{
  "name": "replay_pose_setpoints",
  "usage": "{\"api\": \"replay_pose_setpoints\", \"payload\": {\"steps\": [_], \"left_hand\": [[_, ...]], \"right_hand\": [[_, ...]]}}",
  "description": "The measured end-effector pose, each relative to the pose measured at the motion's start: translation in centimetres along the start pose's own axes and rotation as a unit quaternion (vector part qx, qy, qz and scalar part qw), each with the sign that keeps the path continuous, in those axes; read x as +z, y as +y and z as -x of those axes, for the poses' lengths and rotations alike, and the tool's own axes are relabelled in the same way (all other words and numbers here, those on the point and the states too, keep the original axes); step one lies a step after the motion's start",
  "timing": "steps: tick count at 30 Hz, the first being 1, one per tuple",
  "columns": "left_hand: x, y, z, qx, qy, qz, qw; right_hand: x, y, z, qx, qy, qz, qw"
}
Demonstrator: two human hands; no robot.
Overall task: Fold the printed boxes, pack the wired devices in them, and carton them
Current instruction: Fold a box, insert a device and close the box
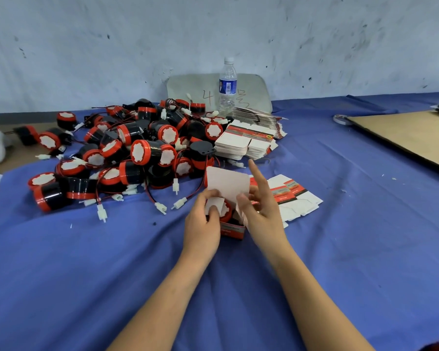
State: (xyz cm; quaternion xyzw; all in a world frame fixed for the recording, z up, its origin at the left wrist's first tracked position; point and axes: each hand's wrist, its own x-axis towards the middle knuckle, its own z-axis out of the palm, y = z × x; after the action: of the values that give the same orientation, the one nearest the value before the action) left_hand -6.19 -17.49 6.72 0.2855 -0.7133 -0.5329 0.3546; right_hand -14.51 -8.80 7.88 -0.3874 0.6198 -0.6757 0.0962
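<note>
A small printed box (232,230) stands on the blue cloth with its white lid flap (227,183) raised. A red and black wired device (226,211) sits inside it. My left hand (202,224) holds the box's left side, its thumb pressing a small white side flap. My right hand (260,211) holds the right side flap, index finger pointing up. A heap of red and black wired devices (127,153) lies behind to the left. Flat printed boxes (246,143) are stacked behind, and more flat ones (294,198) lie right of my hands.
A water bottle (227,87) stands at the back against a grey board (188,89) leaning on the wall. A brown cardboard sheet (411,138) lies at the right, a tape roll (341,119) beside it. White connectors (102,211) on wires trail out from the heap.
</note>
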Motion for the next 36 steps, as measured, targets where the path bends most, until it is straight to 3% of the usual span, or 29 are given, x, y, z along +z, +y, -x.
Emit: {"api": "replay_pose_setpoints", "payload": {"steps": [2,6,11,14,19,23,28,33,36], "left_hand": [[0.0,-0.1,0.0,0.0,-0.011,-0.009,1.0],[0.1,0.1,0.2,0.016,-0.012,-0.009,1.0],[0.7,-0.3,1.1,0.076,-0.014,-0.055,0.995],[0.7,0.0,1.2,0.07,-0.029,-0.058,0.995],[0.8,0.3,1.6,0.099,-0.098,-0.144,0.98],[1.0,0.4,2.0,0.091,-0.034,-0.124,0.988],[1.4,0.7,2.3,0.082,-0.015,-0.129,0.988],[1.1,0.6,1.9,0.045,-0.037,-0.1,0.993],[0.7,0.6,1.6,-0.04,-0.071,-0.049,0.995]], "right_hand": [[0.0,0.3,-0.1,0.057,-0.042,0.001,0.997],[-0.1,0.5,-0.1,0.115,-0.029,-0.006,0.993],[0.3,-0.3,0.1,0.073,-0.021,0.013,0.997],[0.2,-1.2,0.2,0.041,-0.038,-0.047,0.997],[-0.2,-1.7,0.1,-0.01,0.046,-0.044,0.998],[-0.2,-1.4,0.1,-0.015,0.051,-0.003,0.999],[-0.5,-1.0,-0.1,0.012,0.088,0.02,0.996],[-0.5,-1.0,0.1,-0.001,0.018,0.061,0.998],[-0.3,-0.9,0.1,-0.012,-0.009,0.11,0.994]]}}
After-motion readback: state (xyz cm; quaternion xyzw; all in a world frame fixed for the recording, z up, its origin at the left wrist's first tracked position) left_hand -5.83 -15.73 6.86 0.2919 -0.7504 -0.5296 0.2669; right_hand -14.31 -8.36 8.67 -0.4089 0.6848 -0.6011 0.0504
